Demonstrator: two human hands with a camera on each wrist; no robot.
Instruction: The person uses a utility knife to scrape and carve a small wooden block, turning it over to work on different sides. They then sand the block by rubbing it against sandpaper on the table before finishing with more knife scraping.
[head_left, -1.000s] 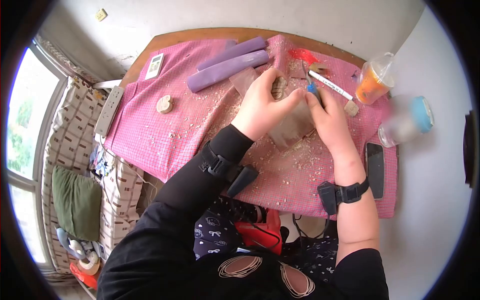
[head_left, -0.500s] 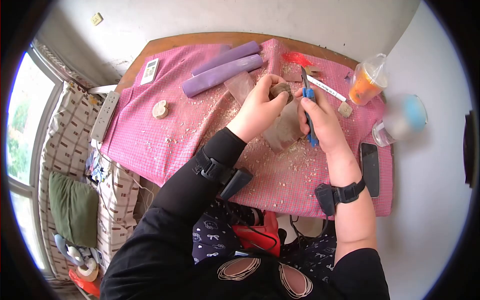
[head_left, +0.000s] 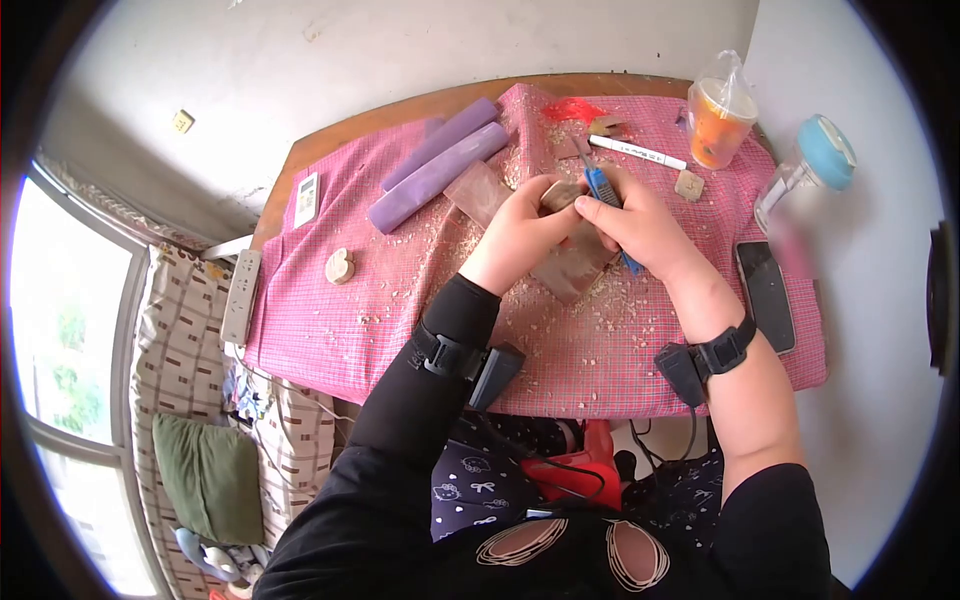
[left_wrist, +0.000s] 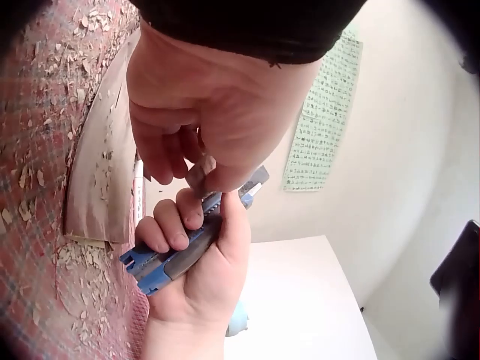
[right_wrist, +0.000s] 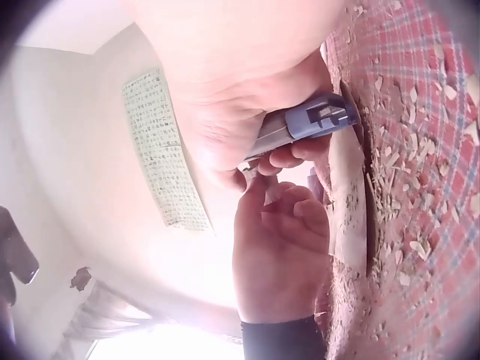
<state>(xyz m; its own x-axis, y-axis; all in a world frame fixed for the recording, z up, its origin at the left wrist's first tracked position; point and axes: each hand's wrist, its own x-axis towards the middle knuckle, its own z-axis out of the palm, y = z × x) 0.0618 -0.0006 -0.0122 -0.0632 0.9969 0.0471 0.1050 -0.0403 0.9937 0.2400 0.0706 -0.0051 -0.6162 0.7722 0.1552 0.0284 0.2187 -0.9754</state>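
Over the table my left hand (head_left: 518, 235) pinches a small brownish piece of wood (head_left: 562, 195) between thumb and fingers; those fingers hide much of it. My right hand (head_left: 648, 228) grips a blue and grey utility knife (head_left: 603, 188), its fingers wrapped around the handle. In the left wrist view the knife (left_wrist: 187, 251) lies slanted across the right palm, its front end beside the wood piece (left_wrist: 199, 177). The right thumb comes right up to the wood. Below both hands a brownish flat strip (head_left: 570, 272) lies on the cloth, partly covered by them.
Wood shavings litter the pink checked cloth (head_left: 400, 345). Around the hands lie two purple rolls (head_left: 440, 178), a pale carved piece (head_left: 340, 266), a white marker (head_left: 638, 152), a small wooden block (head_left: 689, 185), an orange cup (head_left: 722, 125), a blue-lidded jar (head_left: 815, 165) and a phone (head_left: 766, 297).
The knife swung away from the wood half a second ago, showing its full length. Now the two hands are together again, with the knife back beside the wood. The head view has shifted.
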